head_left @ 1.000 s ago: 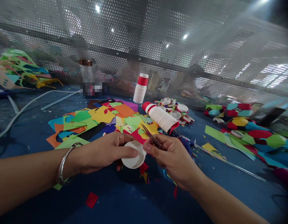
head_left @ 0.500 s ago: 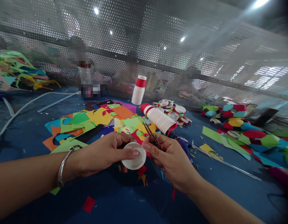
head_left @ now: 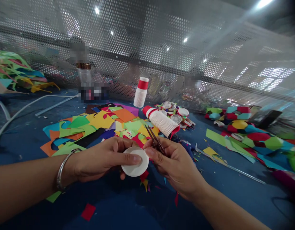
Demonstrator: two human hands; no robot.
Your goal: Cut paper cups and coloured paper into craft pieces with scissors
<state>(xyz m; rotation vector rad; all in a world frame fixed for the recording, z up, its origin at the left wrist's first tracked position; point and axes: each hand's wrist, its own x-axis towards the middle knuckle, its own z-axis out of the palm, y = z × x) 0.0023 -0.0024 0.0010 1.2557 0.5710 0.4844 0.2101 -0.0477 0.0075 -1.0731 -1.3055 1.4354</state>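
Observation:
My left hand [head_left: 106, 159], with a silver bangle at its wrist, pinches a round white paper cup bottom [head_left: 136, 170], thumb on top and fingers beneath. The disc is tilted toward me. Dark scissors [head_left: 155, 140] are gripped in my right hand [head_left: 168, 163], blades pointing up and to the left, away from the disc. My right thumb and a fingertip sit at the disc's right edge and seem to touch it. The scissor handles are mostly hidden inside my right hand.
Coloured paper pieces [head_left: 101, 119] spread behind my hands. One stack of paper cups [head_left: 140, 92] stands upright; another stack [head_left: 164, 123] lies on its side near a pile of cut cup bottoms [head_left: 176, 118]. Coloured paper balls [head_left: 262, 142] are at the right. A perforated metal panel [head_left: 128, 48] closes the back.
The cup bottom has turned over in my fingers: its rimmed, hollow side showed before, and a flatter face shows now. The scissors stay in my right hand. The view has shifted slightly.

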